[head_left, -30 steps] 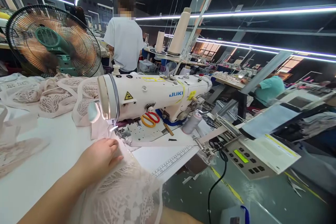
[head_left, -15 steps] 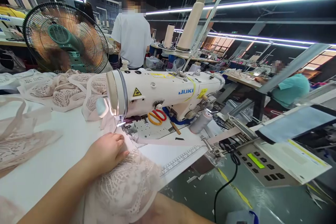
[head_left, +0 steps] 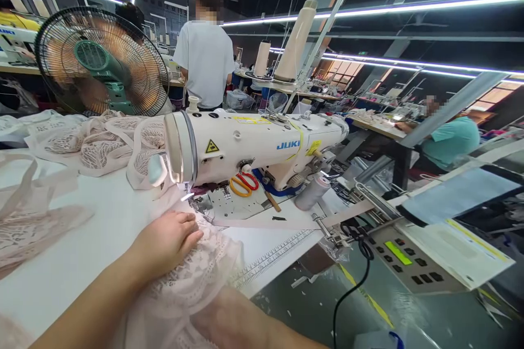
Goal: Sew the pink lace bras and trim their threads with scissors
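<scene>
A pale pink lace bra (head_left: 208, 248) is bunched at the front of the white sewing machine (head_left: 229, 142), its upper end running in below the needle area. My left hand (head_left: 174, 237) holds the lace down just before the needle, fingers bent together and thumb apart. From the lower right comes my right hand (head_left: 219, 313), low at the table's front edge and partly beneath the folds; its fingers are hidden. A strip of pale elastic (head_left: 262, 223) runs across the table from the right toward the needle.
More lace bras (head_left: 102, 142) lie piled behind and left. Scissors with orange and red handles (head_left: 244, 184) and a grey thread spool (head_left: 313, 192) are by the machine bed. A control box (head_left: 409, 262) hangs right. A fan (head_left: 100, 60) and a person in white (head_left: 207, 60) are beyond.
The lace has gathered closer to the needle and its lower part is more crumpled. My right hand has come up and leftward; my left hand has barely shifted.
</scene>
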A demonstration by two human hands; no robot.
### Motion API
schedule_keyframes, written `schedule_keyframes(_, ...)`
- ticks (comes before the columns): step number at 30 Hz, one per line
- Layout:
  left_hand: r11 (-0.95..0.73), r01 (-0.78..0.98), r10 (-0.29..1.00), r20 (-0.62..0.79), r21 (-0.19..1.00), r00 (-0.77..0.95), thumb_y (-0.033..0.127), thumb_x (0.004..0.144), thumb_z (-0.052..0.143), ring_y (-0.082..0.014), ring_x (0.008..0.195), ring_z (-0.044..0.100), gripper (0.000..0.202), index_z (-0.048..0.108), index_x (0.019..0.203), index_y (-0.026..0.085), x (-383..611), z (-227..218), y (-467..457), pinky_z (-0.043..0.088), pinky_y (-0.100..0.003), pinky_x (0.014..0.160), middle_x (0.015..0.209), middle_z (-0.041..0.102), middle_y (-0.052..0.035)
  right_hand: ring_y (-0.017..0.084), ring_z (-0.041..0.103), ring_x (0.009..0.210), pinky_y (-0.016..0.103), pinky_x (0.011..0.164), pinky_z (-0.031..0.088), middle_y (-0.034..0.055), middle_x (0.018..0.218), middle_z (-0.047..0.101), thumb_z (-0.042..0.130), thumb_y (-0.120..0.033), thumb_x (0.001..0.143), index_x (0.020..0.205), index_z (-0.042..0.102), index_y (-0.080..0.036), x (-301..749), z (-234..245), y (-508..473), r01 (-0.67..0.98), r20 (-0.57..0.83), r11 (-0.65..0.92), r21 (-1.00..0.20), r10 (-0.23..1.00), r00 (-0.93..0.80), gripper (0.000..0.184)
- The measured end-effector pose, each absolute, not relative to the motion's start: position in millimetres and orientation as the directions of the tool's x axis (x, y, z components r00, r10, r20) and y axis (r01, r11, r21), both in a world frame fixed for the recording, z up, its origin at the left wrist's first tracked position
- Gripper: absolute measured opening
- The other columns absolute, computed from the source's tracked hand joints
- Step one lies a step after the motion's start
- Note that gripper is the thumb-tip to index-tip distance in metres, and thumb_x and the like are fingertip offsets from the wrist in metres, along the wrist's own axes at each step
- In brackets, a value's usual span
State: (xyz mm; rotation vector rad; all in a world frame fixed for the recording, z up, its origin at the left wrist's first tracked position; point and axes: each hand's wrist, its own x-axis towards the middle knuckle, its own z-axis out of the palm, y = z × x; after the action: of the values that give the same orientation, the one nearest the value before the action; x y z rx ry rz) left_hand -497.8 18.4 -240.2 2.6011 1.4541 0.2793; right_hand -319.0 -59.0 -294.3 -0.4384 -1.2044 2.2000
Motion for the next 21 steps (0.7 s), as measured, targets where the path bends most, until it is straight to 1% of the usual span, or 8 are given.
schedule_keyframes(2,-0.517,0.83,0.855,0.082,0.21,0.513,0.042,0.095,0.026,-0.0264,0.106,0.061,0.05,0.071,0.097,0.022,-497,-241,19,0.049,-0.039,0.087,0.116,0.067,-0.008,0.028,0.052,0.119,0.044,0.106,0.03,0.0147,0.112,0.064,0.071,-0.052,0.065,0.118,0.059,-0.013,-324,-288,-59,-0.458,0.037,-0.461,-0.76,0.673,-0.738,0.067)
schedule_keyframes(4,-0.497,0.843,0.866,0.069,0.205,0.495,0.044,0.095,0.025,-0.0287,0.108,0.06,0.051,0.068,0.106,0.019,-497,-242,19,0.049,-0.042,0.088,0.12,0.065,-0.0107,0.029,0.051,0.12,0.045,0.106,0.03,0.0155,0.113,0.063,0.073,-0.046,0.065,0.113,0.063,-0.011,-330,-283,-59,-0.535,0.068,-0.483,-0.693,0.695,-0.716,0.06)
schedule_keyframes(6,-0.466,0.861,0.883,0.054,0.203,0.466,0.046,0.094,0.026,-0.031,0.11,0.059,0.053,0.065,0.112,0.016,-497,-245,20,0.049,-0.044,0.088,0.123,0.063,-0.0134,0.029,0.051,0.12,0.045,0.105,0.031,0.0158,0.113,0.063,0.072,-0.043,0.065,0.107,0.066,-0.011,-335,-279,-58,-0.559,0.075,-0.474,-0.681,0.713,-0.697,0.054)
schedule_keyframes(11,-0.449,0.874,0.892,0.032,0.188,0.451,0.046,0.094,0.025,-0.0321,0.112,0.057,0.055,0.064,0.113,0.013,-497,-249,23,0.046,-0.046,0.093,0.125,0.06,-0.0156,0.028,0.055,0.115,0.046,0.106,0.031,0.0153,0.111,0.065,0.072,-0.039,0.066,0.105,0.068,-0.011,-345,-278,-56,-0.588,0.083,-0.467,-0.66,0.734,-0.675,0.048)
schedule_keyframes(14,-0.449,0.878,0.892,0.023,0.164,0.452,0.045,0.094,0.026,-0.0315,0.109,0.056,0.052,0.065,0.109,0.013,-495,-247,23,0.045,-0.046,0.091,0.119,0.061,-0.0156,0.028,0.054,0.116,0.046,0.104,0.033,0.0155,0.112,0.065,0.072,-0.037,0.067,0.099,0.069,-0.011,-348,-278,-55,-0.592,0.083,-0.47,-0.654,0.734,-0.674,0.041)
schedule_keyframes(18,-0.389,0.918,0.921,0.015,0.078,0.389,0.046,0.093,0.029,-0.03,0.096,0.057,0.049,0.067,0.1,0.016,-489,-240,20,0.047,-0.044,0.08,0.103,0.06,-0.0141,0.028,0.054,0.115,0.046,0.102,0.036,0.0148,0.106,0.067,0.072,-0.037,0.067,0.096,0.069,-0.011,-350,-271,-55,-0.58,0.06,-0.489,-0.652,0.729,-0.682,0.04)
schedule_keyframes(19,-0.365,0.93,0.931,0.003,0.055,0.365,0.046,0.093,0.029,-0.0297,0.093,0.057,0.049,0.067,0.101,0.016,-488,-238,19,0.047,-0.044,0.078,0.099,0.059,-0.0135,0.028,0.055,0.114,0.045,0.101,0.037,0.0144,0.103,0.068,0.072,-0.037,0.067,0.096,0.069,-0.012,-350,-269,-55,-0.577,0.053,-0.494,-0.65,0.728,-0.684,0.039)
schedule_keyframes(21,-0.331,0.943,0.943,-0.034,0.019,0.331,0.044,0.094,0.028,-0.0296,0.09,0.057,0.05,0.066,0.11,0.015,-486,-237,19,0.046,-0.043,0.076,0.095,0.058,-0.0132,0.027,0.056,0.111,0.044,0.1,0.038,0.013,0.097,0.069,0.072,-0.037,0.067,0.094,0.069,-0.013,-351,-266,-55,-0.573,0.043,-0.503,-0.647,0.726,-0.687,0.037)
